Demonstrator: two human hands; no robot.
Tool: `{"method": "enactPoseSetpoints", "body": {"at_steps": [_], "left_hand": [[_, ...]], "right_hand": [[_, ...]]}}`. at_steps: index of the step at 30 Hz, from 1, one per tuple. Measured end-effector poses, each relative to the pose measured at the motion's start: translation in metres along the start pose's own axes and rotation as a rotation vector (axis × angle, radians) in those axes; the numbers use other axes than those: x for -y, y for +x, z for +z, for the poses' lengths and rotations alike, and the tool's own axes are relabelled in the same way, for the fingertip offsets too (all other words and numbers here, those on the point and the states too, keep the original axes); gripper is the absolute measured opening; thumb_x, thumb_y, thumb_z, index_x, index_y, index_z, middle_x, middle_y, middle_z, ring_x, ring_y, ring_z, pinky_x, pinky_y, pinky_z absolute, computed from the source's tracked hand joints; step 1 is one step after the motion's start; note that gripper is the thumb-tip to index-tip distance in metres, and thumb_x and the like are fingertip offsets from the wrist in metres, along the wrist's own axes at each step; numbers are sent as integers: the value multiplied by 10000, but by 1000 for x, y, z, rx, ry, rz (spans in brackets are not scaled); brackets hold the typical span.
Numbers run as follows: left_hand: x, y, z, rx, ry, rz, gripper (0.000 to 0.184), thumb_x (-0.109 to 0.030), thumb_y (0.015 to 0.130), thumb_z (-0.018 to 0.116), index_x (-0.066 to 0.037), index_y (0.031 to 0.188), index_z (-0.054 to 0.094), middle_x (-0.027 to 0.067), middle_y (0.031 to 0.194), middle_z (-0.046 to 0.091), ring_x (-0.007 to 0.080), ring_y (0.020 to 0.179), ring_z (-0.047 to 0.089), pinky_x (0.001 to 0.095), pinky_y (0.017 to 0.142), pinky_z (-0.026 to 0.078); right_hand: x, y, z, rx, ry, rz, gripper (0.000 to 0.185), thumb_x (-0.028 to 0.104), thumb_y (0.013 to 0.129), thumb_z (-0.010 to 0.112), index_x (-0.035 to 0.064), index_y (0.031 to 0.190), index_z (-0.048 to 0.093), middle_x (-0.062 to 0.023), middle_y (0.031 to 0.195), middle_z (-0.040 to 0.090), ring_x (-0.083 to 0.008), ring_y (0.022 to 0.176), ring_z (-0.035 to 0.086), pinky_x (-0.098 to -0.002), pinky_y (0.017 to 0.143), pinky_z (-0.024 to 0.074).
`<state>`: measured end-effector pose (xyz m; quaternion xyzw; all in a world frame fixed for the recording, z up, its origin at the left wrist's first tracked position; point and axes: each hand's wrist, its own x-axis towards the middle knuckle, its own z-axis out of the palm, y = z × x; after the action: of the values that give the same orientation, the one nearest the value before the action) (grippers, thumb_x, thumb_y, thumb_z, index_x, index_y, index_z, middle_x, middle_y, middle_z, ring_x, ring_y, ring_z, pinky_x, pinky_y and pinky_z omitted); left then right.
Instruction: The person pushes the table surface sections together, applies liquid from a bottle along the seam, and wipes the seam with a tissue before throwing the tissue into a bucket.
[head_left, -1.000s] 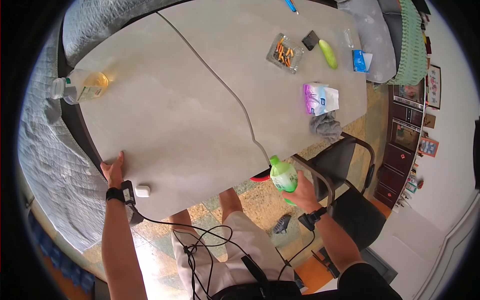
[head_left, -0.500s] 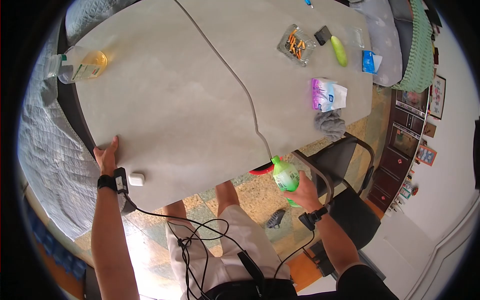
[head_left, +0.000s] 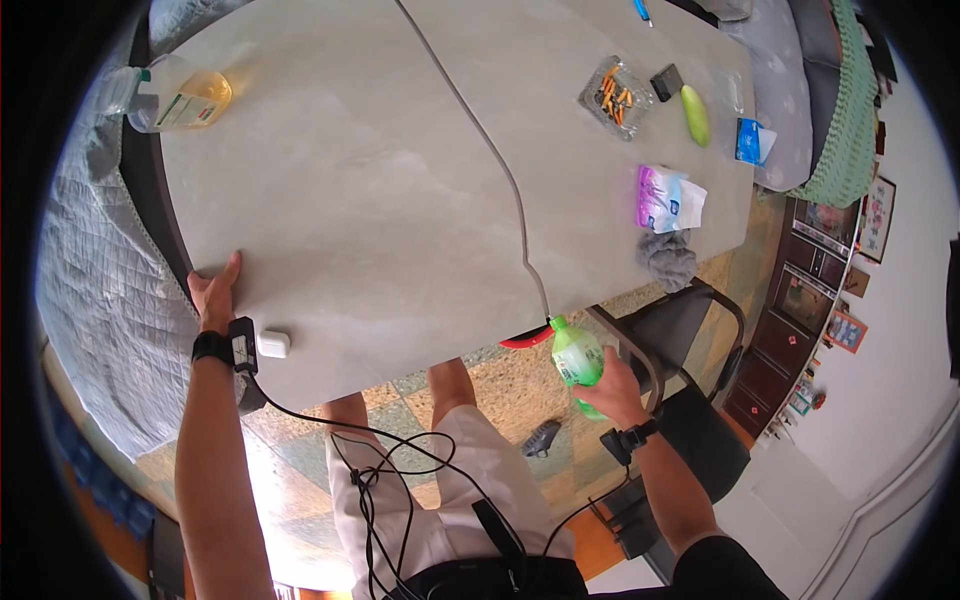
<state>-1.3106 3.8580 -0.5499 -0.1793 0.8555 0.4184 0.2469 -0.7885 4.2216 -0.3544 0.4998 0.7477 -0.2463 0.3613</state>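
Observation:
A green-capped plastic bottle (head_left: pixel 577 356) with a pale label is in my right hand (head_left: pixel 612 388), its fingers wrapped around the lower part. It tilts beside the table's near edge, above the floor. On the left, my left hand (head_left: pixel 214 296) rests at the edge of the grey table (head_left: pixel 350 200), thumb spread out on the top and the other fingers partly hidden. Close to that wrist lies a white earbud case (head_left: pixel 273 344). A grey cable (head_left: pixel 500 165) runs across the tabletop to the near edge by the bottle.
A large bottle of yellow liquid (head_left: pixel 195 100) lies at the left edge. Right of centre are a glass ashtray (head_left: pixel 612 98) with cigarette butts, a green cucumber-like vegetable (head_left: pixel 695 116), a tissue pack (head_left: pixel 668 200) and a grey cloth (head_left: pixel 668 260). A black chair (head_left: pixel 665 335) stands at the right.
My view has shifted a little, so the tabletop things appear farther right. My right hand still holds the bottle, and my left hand stays at the table edge.

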Motion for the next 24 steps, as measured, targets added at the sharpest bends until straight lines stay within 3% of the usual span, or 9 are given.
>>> {"method": "enactPoseSetpoints", "body": {"at_steps": [24], "left_hand": [[4,0,0,-3,32,17,889,-320,745,983,85,1372,499,206,1288,665,305,1183,649,400,1072,493]], "right_hand": [[22,20,-20,-44,-102,-105,664,346,679,875,9,1108,496,-251,974,689,-472,940,686,-546,775,544]]}}
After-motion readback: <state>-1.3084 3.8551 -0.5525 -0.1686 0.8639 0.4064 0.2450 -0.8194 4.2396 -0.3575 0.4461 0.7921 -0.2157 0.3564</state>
